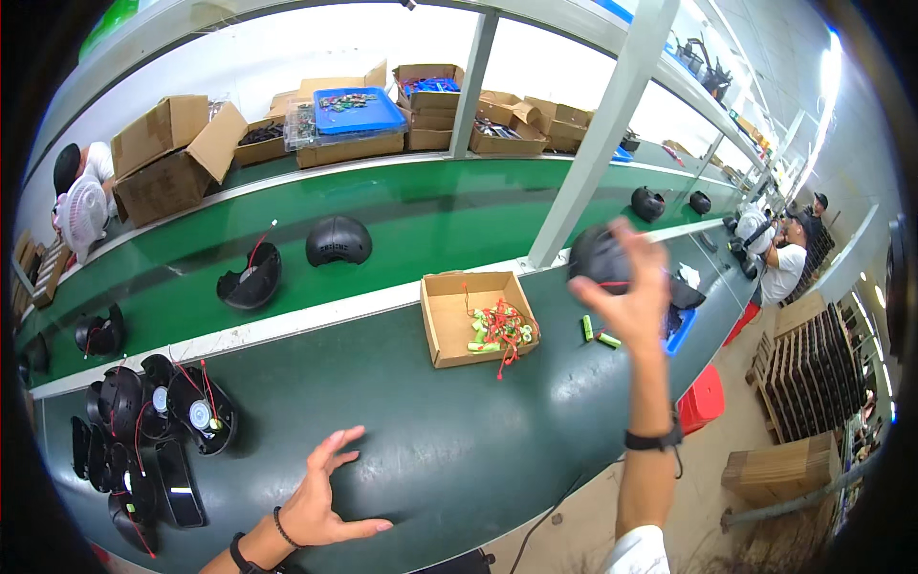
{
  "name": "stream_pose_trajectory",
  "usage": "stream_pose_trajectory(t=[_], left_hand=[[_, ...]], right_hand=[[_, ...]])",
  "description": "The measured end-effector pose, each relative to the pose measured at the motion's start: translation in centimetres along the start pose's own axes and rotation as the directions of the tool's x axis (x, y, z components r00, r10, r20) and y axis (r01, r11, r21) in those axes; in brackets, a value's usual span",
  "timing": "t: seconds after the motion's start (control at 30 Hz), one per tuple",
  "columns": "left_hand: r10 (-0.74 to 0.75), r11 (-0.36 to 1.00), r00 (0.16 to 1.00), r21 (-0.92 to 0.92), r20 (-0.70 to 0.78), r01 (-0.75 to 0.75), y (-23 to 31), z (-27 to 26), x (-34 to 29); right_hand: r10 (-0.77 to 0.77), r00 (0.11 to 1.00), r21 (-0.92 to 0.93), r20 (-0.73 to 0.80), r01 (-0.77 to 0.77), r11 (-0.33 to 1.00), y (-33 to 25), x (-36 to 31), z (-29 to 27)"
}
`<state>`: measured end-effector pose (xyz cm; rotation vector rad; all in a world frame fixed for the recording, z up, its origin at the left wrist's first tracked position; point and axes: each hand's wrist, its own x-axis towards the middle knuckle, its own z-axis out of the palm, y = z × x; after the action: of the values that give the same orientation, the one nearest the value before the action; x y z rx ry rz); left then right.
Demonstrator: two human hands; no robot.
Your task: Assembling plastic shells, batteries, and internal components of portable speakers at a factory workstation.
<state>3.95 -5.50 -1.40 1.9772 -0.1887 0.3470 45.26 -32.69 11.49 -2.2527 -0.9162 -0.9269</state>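
My right hand point(633, 292) is raised over the right part of the dark green workbench point(449, 430) and grips a black dome-shaped shell point(598, 256) with a red wire. My left hand point(320, 497) hovers open, fingers spread, above the near bench edge and holds nothing. A stack of black round shells with speakers and red wires point(143, 430) lies to its left. An open cardboard box point(475, 316) holds green battery packs with red wires point(500, 330). Two loose green batteries point(598, 335) lie beside the box.
A green conveyor belt point(402, 215) behind the bench carries black shells point(338, 241), point(251, 277), point(647, 203). Cardboard boxes and a blue tray point(356, 110) line the far shelf. Grey posts point(598, 143) rise from the bench. People sit at far left and right. A red stool point(703, 397) stands below.
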Motion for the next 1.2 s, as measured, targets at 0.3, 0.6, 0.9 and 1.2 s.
stream_pose_trajectory(t=[0.3,0.6,0.9,1.2], left_hand=[[-0.082,0.987,0.963,0.112,-0.257,0.114,0.5,-4.4,1.9],[-0.106,0.938,0.759,0.188,-0.643,0.29,-5.5,-6.7,13.3],[-0.309,0.763,0.283,-0.059,-0.908,0.644,-16.0,-16.4,15.1],[-0.106,0.931,0.76,0.204,-0.642,0.302,-4.1,-5.9,11.4]], right_hand=[[0.261,0.964,0.588,0.041,-0.235,0.774,2.6,-1.2,-1.3],[-0.148,0.832,0.691,0.535,-0.329,0.644,-10.8,-7.0,1.6],[-0.365,0.783,0.691,0.504,-0.113,0.714,-16.4,-6.7,4.1],[-0.131,0.747,0.416,0.651,-0.207,0.885,-7.5,1.0,5.7]])
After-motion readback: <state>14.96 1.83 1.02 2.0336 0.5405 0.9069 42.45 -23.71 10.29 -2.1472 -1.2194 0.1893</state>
